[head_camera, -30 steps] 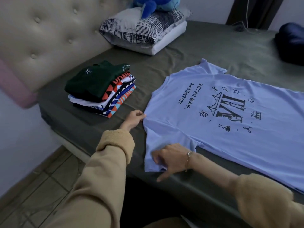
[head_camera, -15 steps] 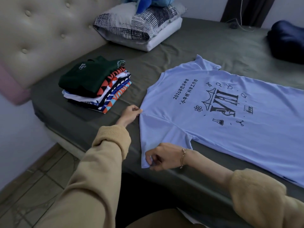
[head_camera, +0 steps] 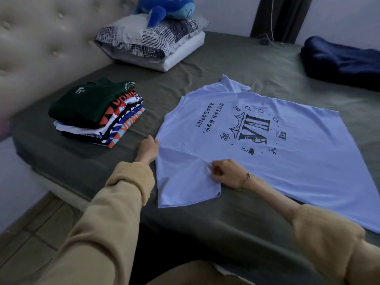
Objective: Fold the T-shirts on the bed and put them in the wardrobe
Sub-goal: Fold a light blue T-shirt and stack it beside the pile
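Across the middle of the frame I see the pale blue T-shirt (head_camera: 267, 145) spread flat on the bed (head_camera: 236, 64), its long axis running lower right, collar toward my left hand (head_camera: 148, 149), whose fingers curl at the shoulder edge. My right hand (head_camera: 225, 172) pinches fabric near the sleeve. A stack of folded shirts (head_camera: 96, 114) sits left.
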A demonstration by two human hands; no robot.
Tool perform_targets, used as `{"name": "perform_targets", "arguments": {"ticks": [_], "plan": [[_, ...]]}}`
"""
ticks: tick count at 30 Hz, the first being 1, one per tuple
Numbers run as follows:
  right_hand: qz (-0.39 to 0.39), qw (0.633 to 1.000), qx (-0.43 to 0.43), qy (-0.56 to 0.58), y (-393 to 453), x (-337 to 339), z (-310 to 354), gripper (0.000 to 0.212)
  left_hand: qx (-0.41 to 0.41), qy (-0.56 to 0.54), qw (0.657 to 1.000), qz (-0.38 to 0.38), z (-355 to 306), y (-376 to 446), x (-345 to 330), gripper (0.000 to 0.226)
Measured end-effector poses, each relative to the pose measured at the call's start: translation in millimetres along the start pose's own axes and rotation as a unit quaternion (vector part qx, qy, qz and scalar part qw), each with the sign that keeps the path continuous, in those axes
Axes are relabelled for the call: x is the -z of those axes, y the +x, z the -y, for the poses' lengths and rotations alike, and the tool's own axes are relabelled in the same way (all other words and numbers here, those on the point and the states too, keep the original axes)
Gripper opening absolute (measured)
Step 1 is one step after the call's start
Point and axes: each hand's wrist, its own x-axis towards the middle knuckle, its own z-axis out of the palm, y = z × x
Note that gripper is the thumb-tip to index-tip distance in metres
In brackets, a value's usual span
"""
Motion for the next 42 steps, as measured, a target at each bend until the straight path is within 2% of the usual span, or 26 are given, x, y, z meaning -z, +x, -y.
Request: {"name": "perform_targets", "arguments": {"ticks": [6, 10, 14, 16, 19, 22, 25, 28, 31, 34, 35, 42], "plan": [[0.002, 0.999, -0.017, 0.044, -4, -10, 6, 0.032, 0.006, 0.069, 0.997, 0.044, 1, -9, 4, 0.058], [0.026, 0.998, 0.013, 0.049, -4, -11, 17, 0.019, -0.015, 0.095, 0.995, 0.033, 5, -17, 6, 0.04], [0.075, 0.995, -0.005, 0.069, -3, -5, 17, 0.012, -0.021, 0.131, 0.991, 0.027, -2, -27, 5, 0.051], [0.083, 0.996, 0.016, 0.014, -3, -3, 19, 0.009, -0.05, 0.189, 0.981, 0.014, -2, -33, 1, 0.051], [0.044, 0.997, 0.054, -0.041, -3, -5, 25, 0.013, -0.088, 0.241, 0.966, -0.036, 4, -40, -3, 0.04], [0.081, 0.989, 0.124, -0.01, -6, -12, 31, 0.021, -0.109, 0.265, 0.955, -0.072, 9, -44, -7, 0.039], [0.113, 0.984, 0.141, -0.006, -5, -13, 36, 0.015, -0.11, 0.253, 0.959, -0.06, 10, -41, -4, 0.041], [0.035, 0.989, 0.144, -0.03, 7, -14, 40, 0.018, -0.093, 0.211, 0.973, -0.032, 6, -40, 2, 0.048], [-0.029, 0.986, 0.162, -0.015, 23, -20, 42, 0.039, -0.053, 0.132, 0.99, 0.024, 7, -36, 10, 0.057], [0.036, 0.983, 0.152, -0.099, 27, -33, 43, 0.058, -0.063, 0.106, 0.99, 0.071, 17, -31, 20, 0.035], [0.061, 0.98, 0.154, -0.11, 25, -39, 43, 0.06, -0.067, 0.102, 0.99, 0.075, 20, -31, 22, 0.034], [0.107, 0.961, 0.229, -0.115, 10, -61, 47, 0.055, -0.07, 0.101, 0.991, 0.046, 18, -36, 19, 0.029]]}}
